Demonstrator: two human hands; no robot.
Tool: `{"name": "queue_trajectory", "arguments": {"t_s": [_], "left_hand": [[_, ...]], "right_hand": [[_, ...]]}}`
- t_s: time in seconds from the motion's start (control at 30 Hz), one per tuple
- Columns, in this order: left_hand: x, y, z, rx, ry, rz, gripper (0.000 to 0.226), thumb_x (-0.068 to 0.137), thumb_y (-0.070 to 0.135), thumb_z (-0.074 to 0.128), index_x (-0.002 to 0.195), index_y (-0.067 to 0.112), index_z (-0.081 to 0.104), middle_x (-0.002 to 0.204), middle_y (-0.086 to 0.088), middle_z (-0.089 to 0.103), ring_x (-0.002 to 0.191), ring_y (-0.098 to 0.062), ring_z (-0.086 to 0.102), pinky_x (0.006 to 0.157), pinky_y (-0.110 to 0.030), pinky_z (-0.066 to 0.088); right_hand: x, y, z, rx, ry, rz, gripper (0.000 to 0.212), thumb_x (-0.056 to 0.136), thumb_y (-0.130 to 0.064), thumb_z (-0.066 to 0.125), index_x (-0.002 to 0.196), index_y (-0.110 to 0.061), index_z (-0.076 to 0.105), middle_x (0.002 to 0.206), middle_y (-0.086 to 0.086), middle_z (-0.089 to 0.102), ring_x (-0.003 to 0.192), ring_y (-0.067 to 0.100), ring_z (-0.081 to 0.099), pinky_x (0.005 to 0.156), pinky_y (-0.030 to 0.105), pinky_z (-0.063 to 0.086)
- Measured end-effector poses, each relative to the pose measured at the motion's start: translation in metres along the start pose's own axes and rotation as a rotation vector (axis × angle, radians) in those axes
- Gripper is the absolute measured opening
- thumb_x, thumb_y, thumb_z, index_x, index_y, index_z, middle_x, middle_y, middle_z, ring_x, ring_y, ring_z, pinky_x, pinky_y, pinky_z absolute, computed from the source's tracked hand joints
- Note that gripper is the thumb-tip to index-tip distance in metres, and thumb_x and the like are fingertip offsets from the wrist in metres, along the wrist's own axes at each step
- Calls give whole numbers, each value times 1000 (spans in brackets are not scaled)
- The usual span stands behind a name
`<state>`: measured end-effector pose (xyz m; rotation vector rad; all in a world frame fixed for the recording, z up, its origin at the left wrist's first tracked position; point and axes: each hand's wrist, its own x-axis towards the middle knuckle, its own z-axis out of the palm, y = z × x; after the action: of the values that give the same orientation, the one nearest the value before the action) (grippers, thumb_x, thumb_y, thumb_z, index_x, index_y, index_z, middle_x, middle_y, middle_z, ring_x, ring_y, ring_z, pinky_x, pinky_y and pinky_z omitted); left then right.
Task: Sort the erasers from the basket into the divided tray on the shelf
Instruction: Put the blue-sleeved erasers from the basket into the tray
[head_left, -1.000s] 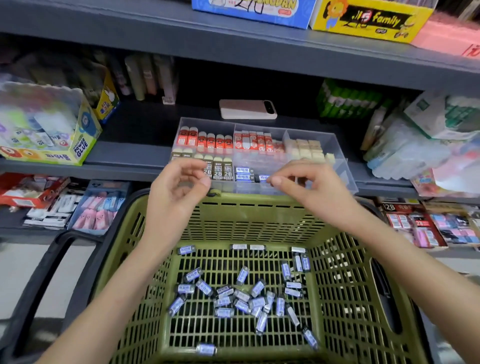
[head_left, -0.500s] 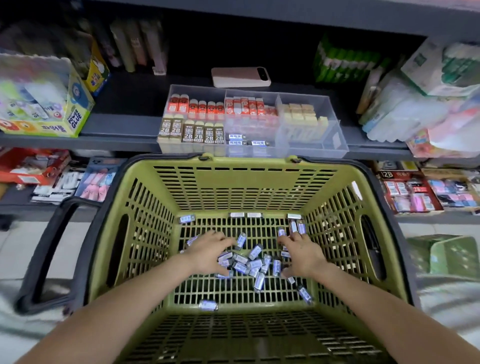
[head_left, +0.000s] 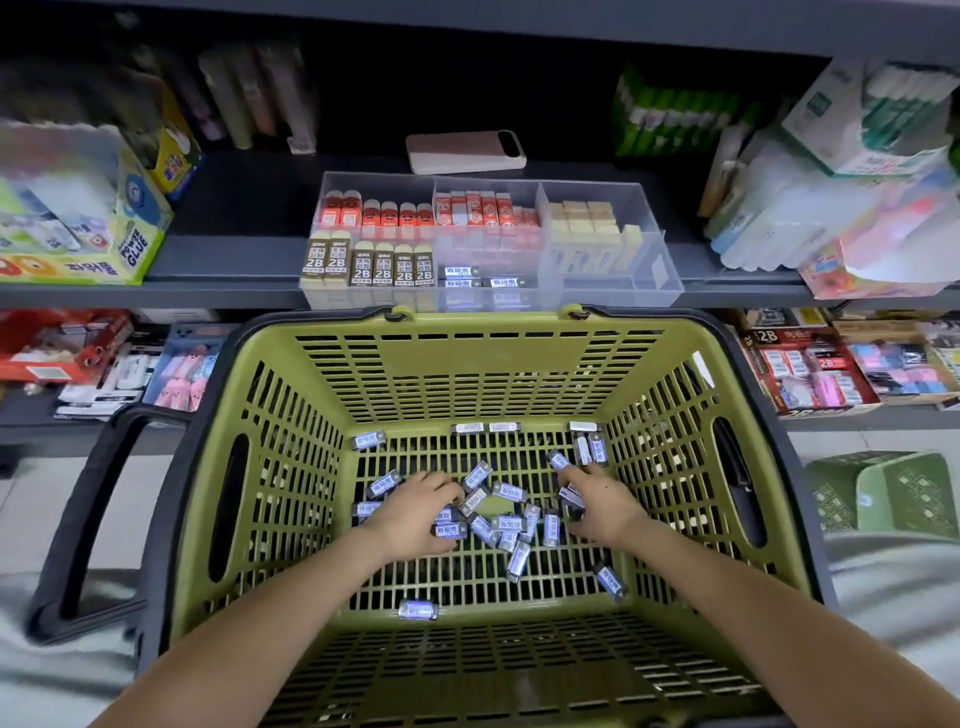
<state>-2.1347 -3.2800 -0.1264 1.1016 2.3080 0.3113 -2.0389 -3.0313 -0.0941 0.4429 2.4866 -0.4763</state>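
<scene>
Left hand (head_left: 415, 514) and right hand (head_left: 605, 506) curl their fingers onto blue-sleeved erasers (head_left: 509, 491); whether they pinch any, I cannot tell. About two dozen lie in the green basket (head_left: 467, 364).

Pinkish phone (head_left: 465, 150), yellow-green glue box (head_left: 78, 228) far left, green stool (head_left: 883, 493) lower right

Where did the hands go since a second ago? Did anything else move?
Both hands dropped from the tray down into the basket. The left hand and right hand now lie on the pile of erasers; whether they grip any is unclear. The tray, basket and phone stayed put.
</scene>
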Motion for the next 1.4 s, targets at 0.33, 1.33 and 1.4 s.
{"name": "queue_trajectory", "arguments": {"t_s": [0.33, 1.33, 1.4], "left_hand": [[-1, 25, -46, -1519, -31, -399, 29, 86, 14, 58, 115, 8, 56, 107, -16, 56, 85, -20, 60, 78, -35, 57], [-32, 53, -151, -2006, -23, -478, 21, 72, 28, 67, 66, 8, 71, 80, -16, 66, 59, -25, 64, 32, -13, 32], [-38, 54, -164, -2019, -20, -418, 22, 72, 28, 67, 68, 7, 72, 81, -16, 67, 60, -26, 65, 31, -12, 32]], "right_hand": [[-25, -52, -49, 790, -14, -99, 54, 74, -8, 76, 117, -24, 46, 92, 2, 56, 52, 16, 59, 61, 40, 55], [17, -71, -21, 135, 87, -227, 32, 86, -16, 57, 118, -14, 59, 70, -6, 59, 64, 14, 56, 52, 21, 42], [0, -78, -50, 418, 101, -245, 22, 86, -12, 62, 108, -12, 64, 60, -8, 54, 50, 9, 49, 50, 24, 43]]}}
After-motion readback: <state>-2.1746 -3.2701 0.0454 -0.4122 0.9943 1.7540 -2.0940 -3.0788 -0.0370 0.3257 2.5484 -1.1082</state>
